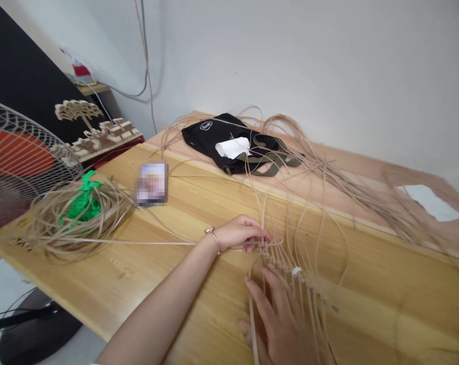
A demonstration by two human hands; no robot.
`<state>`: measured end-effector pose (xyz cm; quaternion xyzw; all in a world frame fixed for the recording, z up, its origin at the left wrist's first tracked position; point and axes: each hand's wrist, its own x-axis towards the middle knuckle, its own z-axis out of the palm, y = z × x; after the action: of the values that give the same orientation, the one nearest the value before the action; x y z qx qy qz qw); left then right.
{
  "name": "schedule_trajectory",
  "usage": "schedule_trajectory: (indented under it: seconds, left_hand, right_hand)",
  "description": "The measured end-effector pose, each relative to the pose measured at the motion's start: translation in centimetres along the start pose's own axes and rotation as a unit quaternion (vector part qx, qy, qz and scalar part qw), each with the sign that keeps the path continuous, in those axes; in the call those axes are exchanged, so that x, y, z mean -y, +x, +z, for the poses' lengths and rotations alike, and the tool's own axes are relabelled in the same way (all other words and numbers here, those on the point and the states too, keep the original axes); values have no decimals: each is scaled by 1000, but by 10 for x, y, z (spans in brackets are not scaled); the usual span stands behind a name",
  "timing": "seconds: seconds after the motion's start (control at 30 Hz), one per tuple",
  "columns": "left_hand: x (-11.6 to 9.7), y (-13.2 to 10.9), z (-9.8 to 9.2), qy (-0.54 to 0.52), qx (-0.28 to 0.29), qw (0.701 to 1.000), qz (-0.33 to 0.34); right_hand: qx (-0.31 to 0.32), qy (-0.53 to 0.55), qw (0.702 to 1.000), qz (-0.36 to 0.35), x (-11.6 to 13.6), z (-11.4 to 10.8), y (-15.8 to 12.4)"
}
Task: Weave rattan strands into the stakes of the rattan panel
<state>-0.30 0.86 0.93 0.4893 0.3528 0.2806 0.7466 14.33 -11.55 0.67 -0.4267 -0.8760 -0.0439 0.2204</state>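
Observation:
Thin tan cane strips lie crossed and interlaced in a narrow woven row (278, 261) on the wooden table. My left hand (241, 234), wearing a bracelet, pinches a strip at the row's left end. Fingers apart, my right hand (280, 317) lies over the near side of the weave, touching the strips there. A small white piece (296, 271) sits on the row. Loose strip ends fan out away from me and toward me. One long pale strip (149, 242) runs leftward from my left hand toward a coil.
At the table's left end lies a coil of cane strips (111, 203) with green plastic (85, 203). A blurred-out box (152, 183), a black bag (204, 134), white papers (432, 203) and a long strip bundle (351, 187) lie behind. A fan (20, 162) stands left.

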Motion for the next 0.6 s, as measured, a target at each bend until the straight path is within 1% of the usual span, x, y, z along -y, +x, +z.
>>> schedule_trajectory:
  seconds: [0.6]
  left_hand:
    - [-2,0,1,4,1,1000,-4]
  right_hand:
    - [8,11,1000,9,-1,1,-2]
